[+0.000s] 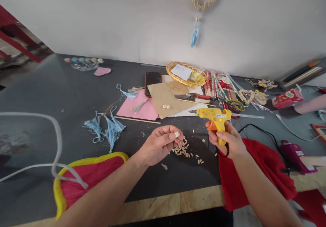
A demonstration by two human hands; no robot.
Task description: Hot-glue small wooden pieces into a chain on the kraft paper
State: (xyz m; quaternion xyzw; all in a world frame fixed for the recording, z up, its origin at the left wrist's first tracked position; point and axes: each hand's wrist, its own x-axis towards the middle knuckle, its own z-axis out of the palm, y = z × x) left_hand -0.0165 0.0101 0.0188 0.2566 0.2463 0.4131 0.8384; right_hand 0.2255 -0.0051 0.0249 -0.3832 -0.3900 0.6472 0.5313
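Between the thumb and fingers of my left hand (163, 144) is a small cream-coloured wooden piece (176, 134). My right hand (230, 139) is wrapped round the handle of a yellow glue gun (213, 114), whose nozzle points left, above and apart from the left hand. Many short wooden bits (187, 154) lie scattered on the dark table (147, 181) beside my left hand. Beyond it, a small cluster of cream pieces (166, 107) rests on brown paper (163, 93).
Pruning shears (191, 96), a wicker basket (187, 81) and a phone (152, 79) lie toward the wall. Blue tassels (110, 130) sit at left, near a white cable (59, 135). A red cloth (257, 172) is under my right forearm. A beaded wreath (201, 7) hangs on the wall.
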